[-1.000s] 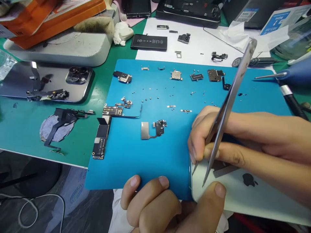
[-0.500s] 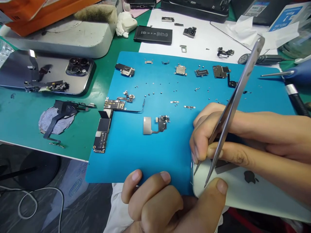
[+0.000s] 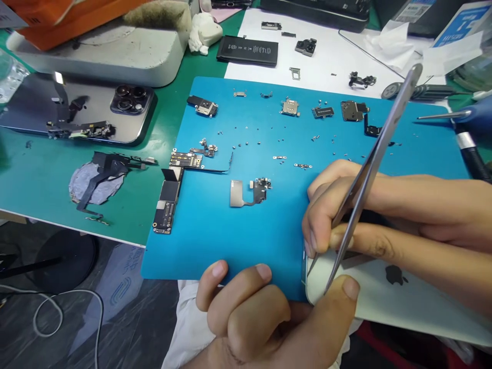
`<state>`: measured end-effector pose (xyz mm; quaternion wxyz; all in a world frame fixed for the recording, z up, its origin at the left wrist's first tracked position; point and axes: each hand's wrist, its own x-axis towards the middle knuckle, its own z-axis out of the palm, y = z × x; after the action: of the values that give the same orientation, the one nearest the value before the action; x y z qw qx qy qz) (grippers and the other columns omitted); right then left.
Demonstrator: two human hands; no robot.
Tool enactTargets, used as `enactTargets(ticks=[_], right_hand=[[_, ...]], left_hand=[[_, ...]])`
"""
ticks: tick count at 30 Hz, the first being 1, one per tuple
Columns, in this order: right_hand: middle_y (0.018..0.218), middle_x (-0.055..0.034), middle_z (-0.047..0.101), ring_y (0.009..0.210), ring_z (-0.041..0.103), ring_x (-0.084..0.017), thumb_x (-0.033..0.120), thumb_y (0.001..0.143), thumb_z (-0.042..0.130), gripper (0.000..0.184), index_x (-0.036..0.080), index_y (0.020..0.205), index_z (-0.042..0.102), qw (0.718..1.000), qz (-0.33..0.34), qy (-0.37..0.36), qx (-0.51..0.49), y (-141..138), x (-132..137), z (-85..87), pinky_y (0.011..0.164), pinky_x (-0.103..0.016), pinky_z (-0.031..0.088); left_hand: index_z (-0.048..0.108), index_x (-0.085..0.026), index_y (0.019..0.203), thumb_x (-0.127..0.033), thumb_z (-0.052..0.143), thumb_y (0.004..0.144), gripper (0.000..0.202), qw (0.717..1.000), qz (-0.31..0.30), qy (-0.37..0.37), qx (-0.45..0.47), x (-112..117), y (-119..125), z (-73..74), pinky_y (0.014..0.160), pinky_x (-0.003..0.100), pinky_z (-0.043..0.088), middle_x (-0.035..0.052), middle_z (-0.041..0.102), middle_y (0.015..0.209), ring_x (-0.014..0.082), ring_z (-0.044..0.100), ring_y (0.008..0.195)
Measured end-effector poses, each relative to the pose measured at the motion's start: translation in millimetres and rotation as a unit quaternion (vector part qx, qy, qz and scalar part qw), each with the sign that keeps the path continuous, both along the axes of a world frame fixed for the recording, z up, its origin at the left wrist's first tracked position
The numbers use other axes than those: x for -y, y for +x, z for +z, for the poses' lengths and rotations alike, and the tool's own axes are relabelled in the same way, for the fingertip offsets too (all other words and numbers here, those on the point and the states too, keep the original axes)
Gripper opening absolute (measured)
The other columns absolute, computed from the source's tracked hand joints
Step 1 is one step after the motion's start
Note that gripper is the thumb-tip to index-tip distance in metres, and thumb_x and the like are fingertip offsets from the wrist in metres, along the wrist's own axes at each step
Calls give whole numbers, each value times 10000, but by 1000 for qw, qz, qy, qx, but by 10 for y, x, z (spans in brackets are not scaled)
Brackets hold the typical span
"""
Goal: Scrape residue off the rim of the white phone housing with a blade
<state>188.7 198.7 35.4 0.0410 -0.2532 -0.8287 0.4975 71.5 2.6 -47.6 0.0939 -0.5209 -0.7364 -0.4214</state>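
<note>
1. Clock centre: middle of the view, 12 at top.
2. Phone back [image 3: 378, 297], pale: at 4 o'clock, its near corner beside the left thumb.
3. Right hand [image 3: 380, 195], at 3 o'clock: fingers closed about metal tweezers [image 3: 396, 115]. Tweezer tips parted, one at the phone's edge, the other beside the left thumb; nothing seen between them.
4. Left hand [image 3: 249, 318], at 6 o'clock: thumb over the phone's corner, fingers curled; underside hidden, so firmness of hold cannot be told.
5. Blue mat [image 3: 200, 246], bearing a flex part [image 3: 251, 193] near centre and a logic board [image 3: 169, 192] at 9 o'clock.
6. Handling note (judgement): steady the corner, use short, light strokes at the edge, and keep the points off the thumb and pale surface.
</note>
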Motion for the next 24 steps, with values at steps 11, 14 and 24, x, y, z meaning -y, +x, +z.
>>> enactTargets(ticks=[11,14,24], right_hand=[[1136,38,776,979,713,-191,364,1117,690,117,395,1112,802,994,36,-104,-4,-85,-28,106,858,-320,568],[1153,53,777,1028,715,-179,367,1114,701,102,392,1112,800,993,50,-110,-14,-71,-25,105,869,-301,555],[1091,2,777,1050,707,-200,394,1137,645,207,298,1056,810,992,55,-109,-23,-135,-26,172,938,-347,533]], left_hand=[[858,-518,948,-175,718,1107,403,999,0,45,-1,-79,-34,1,1294,311,363,3,365,908,107,575,1044],[864,-538,1018,-127,732,1088,437,998,1,57,-4,-76,-47,-24,1287,326,375,-1,365,941,103,574,1059],[860,-421,939,29,667,1023,497,998,-25,60,-4,-89,-71,54,1264,338,365,-9,354,850,112,577,1024]])
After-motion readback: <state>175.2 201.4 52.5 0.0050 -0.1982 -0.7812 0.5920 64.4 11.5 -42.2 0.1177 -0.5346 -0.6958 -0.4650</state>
